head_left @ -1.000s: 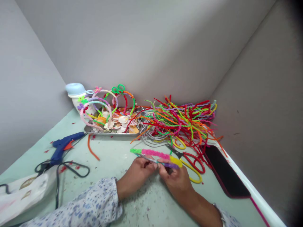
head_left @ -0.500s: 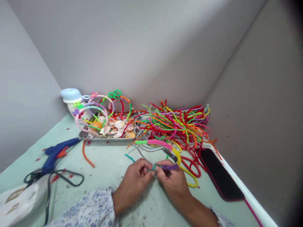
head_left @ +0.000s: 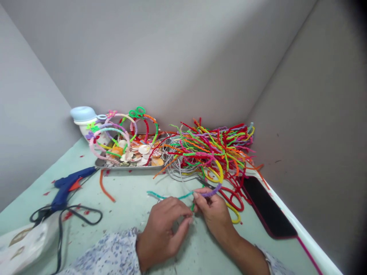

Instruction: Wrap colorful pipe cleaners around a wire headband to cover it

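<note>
My right hand pinches a wire hoop wrapped in fuzzy pipe cleaner, gripping near its purple stretch. From there the hoop curves up through yellow and pink to green. A teal pipe cleaner runs left from my right fingertips, its far end lying beyond my left knuckles. A short green-teal tail hangs below those fingertips. My left hand has its thumb and forefinger closed at the bottom of this tail; the exact contact is small and partly hidden.
Scissors with red handles and a phone lie at right. Behind are a heap of pipe cleaners, grey wire and a metal tray of shells with finished hoops. A blue glue gun and its cord sit left.
My left hand has moved down and turned, its fingers now below the joint. The hoop has swung up and back in my right hand, and more of the teal pipe cleaner shows.
</note>
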{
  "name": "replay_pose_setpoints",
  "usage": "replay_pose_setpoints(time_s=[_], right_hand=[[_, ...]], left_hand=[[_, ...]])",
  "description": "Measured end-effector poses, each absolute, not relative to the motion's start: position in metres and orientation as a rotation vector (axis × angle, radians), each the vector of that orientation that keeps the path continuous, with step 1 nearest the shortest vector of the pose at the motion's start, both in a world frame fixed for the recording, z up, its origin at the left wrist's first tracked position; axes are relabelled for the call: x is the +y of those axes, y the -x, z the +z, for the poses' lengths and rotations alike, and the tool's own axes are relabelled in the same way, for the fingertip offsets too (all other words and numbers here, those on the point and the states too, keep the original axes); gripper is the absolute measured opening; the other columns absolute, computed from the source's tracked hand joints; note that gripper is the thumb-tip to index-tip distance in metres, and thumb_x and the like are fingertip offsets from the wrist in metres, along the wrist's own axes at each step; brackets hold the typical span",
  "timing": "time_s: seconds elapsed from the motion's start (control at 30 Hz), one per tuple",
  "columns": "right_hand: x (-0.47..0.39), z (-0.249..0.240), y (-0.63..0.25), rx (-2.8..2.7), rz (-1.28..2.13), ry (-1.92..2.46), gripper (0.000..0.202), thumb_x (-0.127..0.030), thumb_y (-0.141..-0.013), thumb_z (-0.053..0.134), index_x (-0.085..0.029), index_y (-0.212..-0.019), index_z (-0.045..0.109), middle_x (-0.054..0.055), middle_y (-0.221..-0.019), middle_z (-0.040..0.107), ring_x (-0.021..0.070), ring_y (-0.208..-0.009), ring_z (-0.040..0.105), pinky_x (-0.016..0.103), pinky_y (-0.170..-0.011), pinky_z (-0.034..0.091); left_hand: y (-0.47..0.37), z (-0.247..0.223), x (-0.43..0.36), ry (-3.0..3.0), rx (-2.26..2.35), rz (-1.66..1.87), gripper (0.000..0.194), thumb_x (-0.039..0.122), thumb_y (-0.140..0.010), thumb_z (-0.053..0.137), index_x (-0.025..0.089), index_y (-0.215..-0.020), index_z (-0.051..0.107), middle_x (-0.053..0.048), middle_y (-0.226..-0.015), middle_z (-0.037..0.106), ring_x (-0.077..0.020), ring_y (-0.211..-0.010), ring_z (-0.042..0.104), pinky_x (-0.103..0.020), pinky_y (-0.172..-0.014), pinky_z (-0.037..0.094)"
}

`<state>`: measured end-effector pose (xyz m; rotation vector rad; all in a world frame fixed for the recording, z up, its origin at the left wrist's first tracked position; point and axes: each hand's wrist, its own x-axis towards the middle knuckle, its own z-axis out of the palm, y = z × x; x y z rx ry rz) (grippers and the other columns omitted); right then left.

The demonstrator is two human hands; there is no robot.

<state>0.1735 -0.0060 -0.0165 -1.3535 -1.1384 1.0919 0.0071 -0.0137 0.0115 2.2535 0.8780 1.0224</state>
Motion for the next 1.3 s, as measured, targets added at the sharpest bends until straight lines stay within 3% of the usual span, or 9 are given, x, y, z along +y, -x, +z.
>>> replay_pose_setpoints(time_s=[0.2,0.43,0.6,0.73,0.83,1.1,1.3], right_hand=[[-0.007,-0.013,-0.175,-1.110,1.135,1.284,0.034,-0.048,-0.079,0.062,-0.015,-0.086,0.061,-0.001,-0.055,0.058,0.0141,-0.052,0.055,0.024,-0.051,0.043],[-0.009,-0.009,-0.173,-1.116,1.254,1.189,0.031,-0.045,-0.077,0.065,-0.015,-0.083,0.060,-0.003,-0.058,0.057,0.0115,-0.049,0.053,0.023,-0.049,0.042],[-0.012,-0.010,-0.173,-1.215,1.362,1.147,0.028,-0.043,-0.081,0.061,-0.016,-0.082,0.060,-0.004,-0.055,0.056,0.0112,-0.048,0.052,0.022,-0.048,0.040],[-0.013,-0.015,-0.176,-1.277,1.391,1.131,0.026,-0.042,-0.084,0.058,-0.016,-0.084,0.060,-0.003,-0.055,0.058,0.0114,-0.048,0.052,0.023,-0.048,0.039],[-0.013,-0.015,-0.177,-1.286,1.416,1.096,0.026,-0.041,-0.085,0.056,-0.015,-0.084,0.060,-0.003,-0.056,0.057,0.0110,-0.049,0.052,0.023,-0.050,0.038],[-0.013,-0.012,-0.177,-1.237,1.446,1.103,0.026,-0.041,-0.083,0.058,-0.016,-0.091,0.057,-0.004,-0.055,0.056,0.0109,-0.050,0.050,0.022,-0.051,0.037],[-0.009,-0.012,-0.176,-1.149,1.499,1.097,0.032,-0.047,-0.083,0.058,-0.015,-0.080,0.057,-0.003,-0.060,0.055,0.0081,-0.046,0.050,0.021,-0.046,0.035]], left_hand=[[-0.012,0.010,-0.015,-2.327,0.840,0.754,0.016,0.016,-0.087,0.049,0.020,-0.095,0.062,-0.005,-0.089,0.068,-0.0178,-0.084,0.060,-0.030,-0.077,0.043],[-0.007,-0.003,-0.008,-2.253,1.205,1.154,0.012,0.019,-0.084,0.056,0.019,-0.096,0.059,-0.006,-0.090,0.065,-0.0197,-0.086,0.059,-0.032,-0.076,0.046],[-0.005,-0.001,-0.005,-2.229,1.155,1.227,0.033,0.016,-0.083,0.059,0.020,-0.116,0.055,-0.009,-0.102,0.057,-0.0203,-0.096,0.054,-0.033,-0.081,0.047],[-0.004,0.000,-0.003,-2.234,1.134,1.135,0.019,0.014,-0.083,0.058,0.021,-0.099,0.064,-0.006,-0.091,0.053,-0.0179,-0.086,0.053,-0.029,-0.071,0.046],[-0.004,0.004,-0.002,-2.227,1.130,1.106,0.012,0.015,-0.085,0.055,0.020,-0.089,0.066,-0.006,-0.090,0.053,-0.0176,-0.086,0.053,-0.029,-0.072,0.045],[-0.006,0.010,-0.004,-2.110,1.060,0.987,0.016,0.015,-0.091,0.045,0.020,-0.090,0.061,-0.004,-0.092,0.058,-0.0146,-0.087,0.055,-0.025,-0.076,0.043],[-0.006,0.005,-0.003,-2.120,1.095,0.920,0.018,0.018,-0.093,0.043,0.019,-0.086,0.059,-0.003,-0.082,0.059,-0.0150,-0.079,0.053,-0.026,-0.072,0.041]])
